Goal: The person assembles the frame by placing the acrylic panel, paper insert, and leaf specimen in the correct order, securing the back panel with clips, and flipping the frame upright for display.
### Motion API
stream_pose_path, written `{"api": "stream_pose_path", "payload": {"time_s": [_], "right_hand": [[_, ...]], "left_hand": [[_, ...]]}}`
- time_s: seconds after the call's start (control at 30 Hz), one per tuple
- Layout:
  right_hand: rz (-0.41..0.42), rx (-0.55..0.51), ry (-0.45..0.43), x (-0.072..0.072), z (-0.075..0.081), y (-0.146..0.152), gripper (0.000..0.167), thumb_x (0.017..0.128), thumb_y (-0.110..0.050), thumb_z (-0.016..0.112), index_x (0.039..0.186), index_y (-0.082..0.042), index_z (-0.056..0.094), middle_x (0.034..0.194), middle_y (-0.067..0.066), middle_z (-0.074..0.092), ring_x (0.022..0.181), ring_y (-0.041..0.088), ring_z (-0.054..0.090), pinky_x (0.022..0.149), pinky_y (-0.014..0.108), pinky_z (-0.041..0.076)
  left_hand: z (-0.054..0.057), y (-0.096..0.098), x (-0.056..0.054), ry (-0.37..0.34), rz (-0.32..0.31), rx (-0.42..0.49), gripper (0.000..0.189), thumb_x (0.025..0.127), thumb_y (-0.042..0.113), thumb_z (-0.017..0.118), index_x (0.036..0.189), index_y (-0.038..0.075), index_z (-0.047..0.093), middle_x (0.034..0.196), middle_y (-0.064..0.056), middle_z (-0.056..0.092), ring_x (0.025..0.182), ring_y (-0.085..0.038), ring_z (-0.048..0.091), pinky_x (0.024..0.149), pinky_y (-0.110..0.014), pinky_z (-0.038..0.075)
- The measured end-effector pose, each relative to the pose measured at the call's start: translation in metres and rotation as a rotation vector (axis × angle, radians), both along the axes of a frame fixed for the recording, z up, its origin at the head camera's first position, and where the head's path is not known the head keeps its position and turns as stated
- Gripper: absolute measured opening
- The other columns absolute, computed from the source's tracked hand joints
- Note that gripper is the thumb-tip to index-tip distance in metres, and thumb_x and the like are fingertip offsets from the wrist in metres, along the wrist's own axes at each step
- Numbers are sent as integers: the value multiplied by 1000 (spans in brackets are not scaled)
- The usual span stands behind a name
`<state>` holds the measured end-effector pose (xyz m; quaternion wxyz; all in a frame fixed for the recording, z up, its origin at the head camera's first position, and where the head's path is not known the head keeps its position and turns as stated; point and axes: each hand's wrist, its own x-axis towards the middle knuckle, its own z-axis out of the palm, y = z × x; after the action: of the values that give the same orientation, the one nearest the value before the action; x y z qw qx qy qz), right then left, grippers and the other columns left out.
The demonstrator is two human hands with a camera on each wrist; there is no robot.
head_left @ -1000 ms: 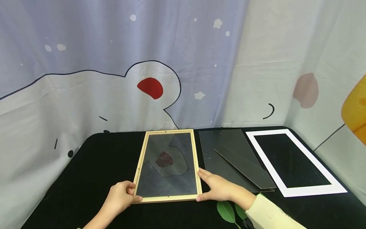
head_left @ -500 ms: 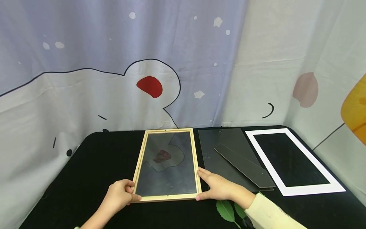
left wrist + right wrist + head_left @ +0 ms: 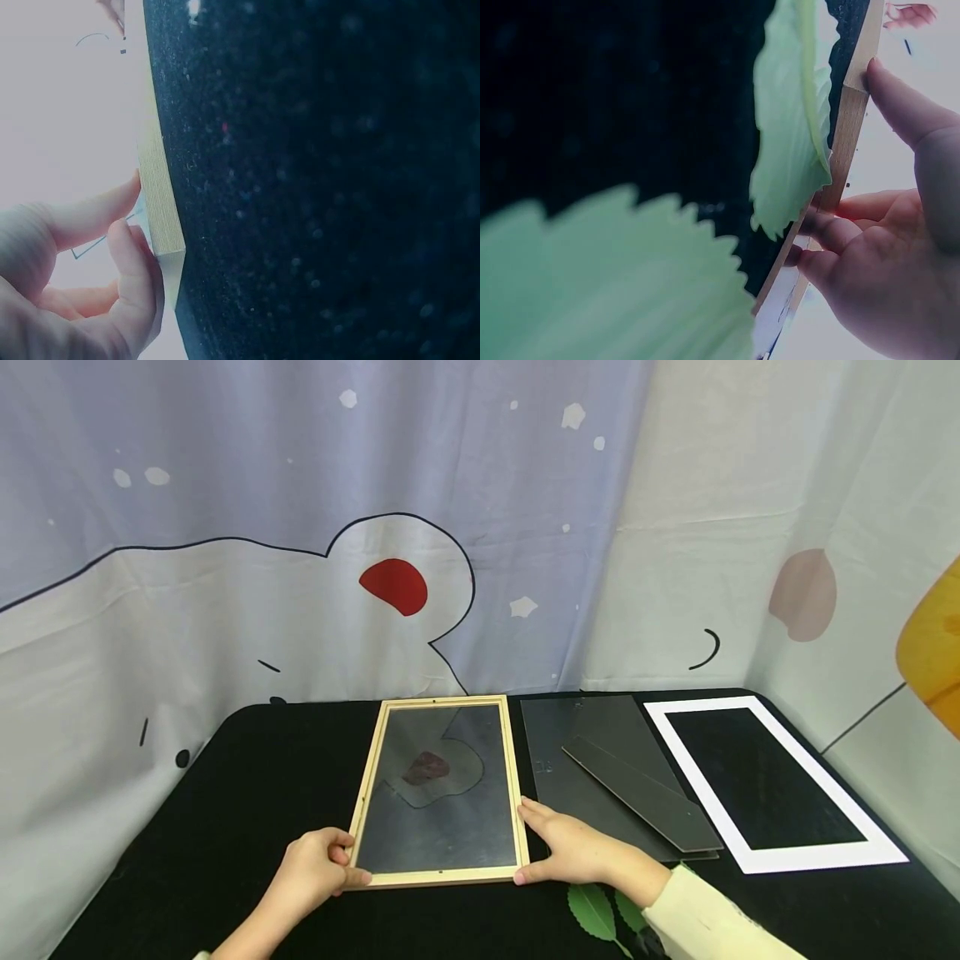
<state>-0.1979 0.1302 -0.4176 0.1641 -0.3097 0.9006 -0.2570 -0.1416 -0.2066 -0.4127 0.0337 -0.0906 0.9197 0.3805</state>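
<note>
Nearest the person, two green leaves (image 3: 596,914) lie on the black table (image 3: 225,827) under the right sleeve. Just beyond them, the left hand (image 3: 311,870) pinches the near left corner of the wooden picture frame (image 3: 438,878) between thumb and curled fingers, while the right hand (image 3: 573,852) holds its near right corner with fingers bent round the edge; the frame lies at the table's middle. Farther right lie dark panels (image 3: 600,760) and a white mat board (image 3: 780,860), with a printed curtain (image 3: 300,527) behind.

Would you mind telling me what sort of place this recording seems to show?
Probably a small staged craft corner rather than a workshop: a black-clothed table backed by hanging cartoon-print fabric sheets, with a light wooden picture frame, a white rectangular mat board and dark backing panels laid out.
</note>
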Motion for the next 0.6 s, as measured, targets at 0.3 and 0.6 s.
{"api": "stream_pose_path", "payload": {"time_s": [0.3, 0.6], "right_hand": [[3, -3, 9, 0, 0, 0, 95, 79, -45, 75, 144, 11, 34, 154, 23, 26, 140, 35, 30, 109, 52, 30], [4, -7, 9, 0, 0, 0, 95, 79, -46, 75, 143, 11, 33, 154, 23, 26, 140, 36, 29, 109, 52, 30]], "left_hand": [[1, -1, 0, -18, -5, 12, 56, 62, 6, 88, 108, -12, 63, 71, -7, 54, 53, -17, 54, 50, -31, 48], [-1, -3, -3, -31, -65, 5, 68, 69, 10, 85, 126, -13, 55, 63, -5, 49, 50, -17, 48, 47, -29, 41]]}}
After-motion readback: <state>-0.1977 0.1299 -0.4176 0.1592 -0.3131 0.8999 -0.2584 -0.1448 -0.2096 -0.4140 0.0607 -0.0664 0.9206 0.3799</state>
